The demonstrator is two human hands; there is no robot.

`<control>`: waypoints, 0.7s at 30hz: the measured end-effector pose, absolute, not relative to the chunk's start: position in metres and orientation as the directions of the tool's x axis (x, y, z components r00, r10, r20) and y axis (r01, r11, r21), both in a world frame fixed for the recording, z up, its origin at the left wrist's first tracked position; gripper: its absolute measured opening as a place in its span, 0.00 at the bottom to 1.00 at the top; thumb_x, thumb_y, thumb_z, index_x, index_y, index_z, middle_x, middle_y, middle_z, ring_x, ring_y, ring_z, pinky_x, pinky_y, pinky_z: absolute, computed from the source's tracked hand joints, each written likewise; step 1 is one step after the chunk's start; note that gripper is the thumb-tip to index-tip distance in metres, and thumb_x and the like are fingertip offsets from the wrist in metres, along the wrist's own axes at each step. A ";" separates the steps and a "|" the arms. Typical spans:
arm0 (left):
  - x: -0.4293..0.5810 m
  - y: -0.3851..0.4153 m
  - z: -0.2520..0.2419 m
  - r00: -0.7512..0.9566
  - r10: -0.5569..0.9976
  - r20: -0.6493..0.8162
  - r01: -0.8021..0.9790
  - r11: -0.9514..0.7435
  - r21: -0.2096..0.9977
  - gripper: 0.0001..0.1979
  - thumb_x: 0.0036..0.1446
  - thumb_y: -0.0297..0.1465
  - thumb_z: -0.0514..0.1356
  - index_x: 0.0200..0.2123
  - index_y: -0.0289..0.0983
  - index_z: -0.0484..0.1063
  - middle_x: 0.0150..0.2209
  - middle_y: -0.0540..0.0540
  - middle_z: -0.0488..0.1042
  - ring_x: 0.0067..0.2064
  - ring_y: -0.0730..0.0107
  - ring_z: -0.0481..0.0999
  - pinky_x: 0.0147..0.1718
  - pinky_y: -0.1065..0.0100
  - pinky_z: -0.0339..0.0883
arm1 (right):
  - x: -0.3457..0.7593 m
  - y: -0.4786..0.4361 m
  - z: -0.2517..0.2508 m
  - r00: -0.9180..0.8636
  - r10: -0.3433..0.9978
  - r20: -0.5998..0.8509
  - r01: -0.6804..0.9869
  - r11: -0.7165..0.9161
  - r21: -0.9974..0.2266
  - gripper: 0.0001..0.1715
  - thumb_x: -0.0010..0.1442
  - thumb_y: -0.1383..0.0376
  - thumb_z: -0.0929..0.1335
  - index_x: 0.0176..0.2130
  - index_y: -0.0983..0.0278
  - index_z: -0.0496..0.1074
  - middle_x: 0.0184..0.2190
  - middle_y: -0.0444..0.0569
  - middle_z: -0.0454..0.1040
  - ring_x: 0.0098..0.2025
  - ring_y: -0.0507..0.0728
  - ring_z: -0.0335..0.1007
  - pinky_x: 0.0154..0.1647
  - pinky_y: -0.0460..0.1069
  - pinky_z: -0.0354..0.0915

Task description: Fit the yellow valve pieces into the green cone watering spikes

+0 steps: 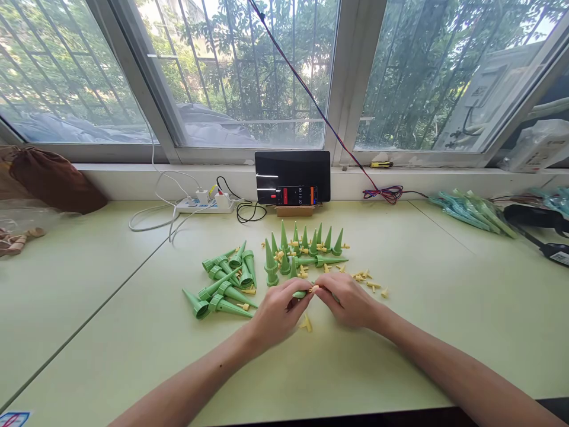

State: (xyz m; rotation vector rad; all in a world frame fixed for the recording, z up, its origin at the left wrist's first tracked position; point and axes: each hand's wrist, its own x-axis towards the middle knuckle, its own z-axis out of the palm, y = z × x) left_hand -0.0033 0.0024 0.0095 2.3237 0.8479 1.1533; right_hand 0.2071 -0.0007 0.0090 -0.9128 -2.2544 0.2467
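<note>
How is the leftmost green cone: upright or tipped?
Tipped: the leftmost green cone lies on its side, its open wide end showing.

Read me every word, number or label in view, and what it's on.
"00:19:30", sideways on the phone screen; tiny, so the last digits are uncertain.
Too small or blurred to read: white label at far right, print on the plastic-wrapped box, label on the outdoor unit.

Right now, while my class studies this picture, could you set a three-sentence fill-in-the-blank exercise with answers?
The upright cones are coloured ____.
The jumbled cone pile lies nearer the ____ hand than the right hand.
In the picture, the phone stands to the ____ of the power strip.

Missing words: green; left; right.
</note>
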 end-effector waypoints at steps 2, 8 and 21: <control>-0.004 0.003 0.009 0.484 0.648 0.588 0.318 -0.756 0.572 0.05 0.68 0.27 0.58 0.43 0.38 0.74 0.38 0.46 0.80 0.34 0.72 0.79 0.30 0.73 0.70 | 0.207 -0.001 0.008 -0.519 0.670 0.530 0.539 0.738 -0.405 0.20 0.76 0.60 0.55 0.35 0.62 0.64 0.28 0.46 0.70 0.28 0.54 0.59 0.32 0.48 0.54; -0.003 0.005 0.010 0.495 0.526 0.692 0.236 -0.847 0.476 0.06 0.66 0.23 0.58 0.41 0.38 0.72 0.39 0.46 0.81 0.35 0.72 0.80 0.32 0.73 0.71 | 0.207 0.001 0.003 -0.529 0.633 0.565 0.527 0.767 -0.366 0.22 0.76 0.61 0.55 0.29 0.60 0.57 0.23 0.41 0.59 0.24 0.52 0.49 0.28 0.48 0.49; -0.004 0.005 0.009 0.514 0.504 0.694 0.225 -0.860 0.458 0.07 0.65 0.21 0.59 0.40 0.38 0.72 0.40 0.44 0.81 0.38 0.69 0.82 0.37 0.72 0.73 | 0.207 0.003 0.002 -0.550 0.618 0.562 0.524 0.779 -0.344 0.21 0.75 0.63 0.55 0.28 0.59 0.50 0.22 0.39 0.53 0.23 0.52 0.45 0.27 0.48 0.46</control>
